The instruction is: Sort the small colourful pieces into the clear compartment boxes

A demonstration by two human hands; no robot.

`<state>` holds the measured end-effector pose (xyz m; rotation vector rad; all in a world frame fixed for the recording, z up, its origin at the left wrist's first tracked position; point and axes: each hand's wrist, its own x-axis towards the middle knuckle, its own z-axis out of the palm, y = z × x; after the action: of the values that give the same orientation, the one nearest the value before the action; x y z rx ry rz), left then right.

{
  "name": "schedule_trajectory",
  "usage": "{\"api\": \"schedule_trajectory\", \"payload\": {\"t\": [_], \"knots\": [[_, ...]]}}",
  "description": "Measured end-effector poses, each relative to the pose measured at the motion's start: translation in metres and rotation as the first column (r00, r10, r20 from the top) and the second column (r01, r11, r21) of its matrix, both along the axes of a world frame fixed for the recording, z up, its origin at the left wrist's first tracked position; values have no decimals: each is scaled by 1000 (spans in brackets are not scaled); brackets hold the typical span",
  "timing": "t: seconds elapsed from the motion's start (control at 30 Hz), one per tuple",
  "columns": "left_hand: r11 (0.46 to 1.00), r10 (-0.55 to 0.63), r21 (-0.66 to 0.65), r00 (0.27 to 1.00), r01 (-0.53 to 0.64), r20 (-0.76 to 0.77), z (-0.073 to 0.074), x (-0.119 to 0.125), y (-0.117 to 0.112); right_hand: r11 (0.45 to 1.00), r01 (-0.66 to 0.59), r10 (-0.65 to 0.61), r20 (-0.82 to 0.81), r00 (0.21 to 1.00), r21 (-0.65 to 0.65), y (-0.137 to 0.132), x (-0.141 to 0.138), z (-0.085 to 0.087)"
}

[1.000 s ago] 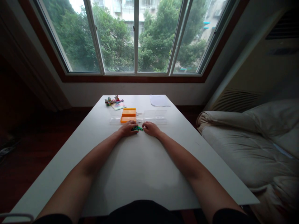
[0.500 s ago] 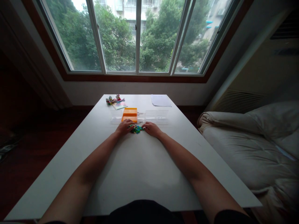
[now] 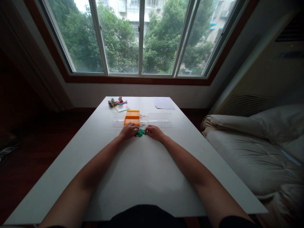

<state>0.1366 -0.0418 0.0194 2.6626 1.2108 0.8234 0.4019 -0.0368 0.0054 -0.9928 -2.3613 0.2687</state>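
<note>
A small pile of green, blue and yellow pieces (image 3: pixel 140 133) lies on the white table between my hands; the single pieces are too small to make out. My left hand (image 3: pixel 128 131) rests at the pile's left edge, its fingers reaching over the pieces and a gap showing between thumb and fingers. From the right, my right hand (image 3: pixel 154 131) touches the pile with bent fingers drawn together. Whatever its fingertips hold is too small to name. Just beyond my left hand lies an open orange box (image 3: pixel 132 117).
Clear plastic boxes (image 3: pixel 159 119) stand right of the orange one, with another clear box (image 3: pixel 118 120) to its left. Farther back are small colourful figures (image 3: pixel 114 102), a pastel booklet (image 3: pixel 122 107) and white papers (image 3: pixel 164 103). A sofa (image 3: pixel 249 152) flanks the white table (image 3: pixel 147 177).
My left hand has shifted slightly right, and its fingers have drawn closer over the pieces. My right hand has barely moved, its fingers a little more curled. The view has tilted slightly.
</note>
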Motion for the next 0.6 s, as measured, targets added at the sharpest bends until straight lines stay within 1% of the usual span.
{"api": "schedule_trajectory", "payload": {"t": [0.17, 0.37, 0.5, 0.6], "knots": [[1000, 6, 10, 999, -5, -53, 1, 6, -5, 999, -13, 12, -22, 1000, -45, -4, -1, 3], [999, 52, 7, 993, -51, -103, -1, 9, -4, 994, -56, 57, 6, 998, -98, 1, -3, 2], [998, 64, 15, 992, -62, -108, -4, 8, -2, 996, -41, 40, -12, 999, -81, 2, -5, -1], [998, 64, 12, 993, -63, -101, -5, 8, -2, 997, -12, 6, -75, 997, -80, 1, -6, -2]]}}
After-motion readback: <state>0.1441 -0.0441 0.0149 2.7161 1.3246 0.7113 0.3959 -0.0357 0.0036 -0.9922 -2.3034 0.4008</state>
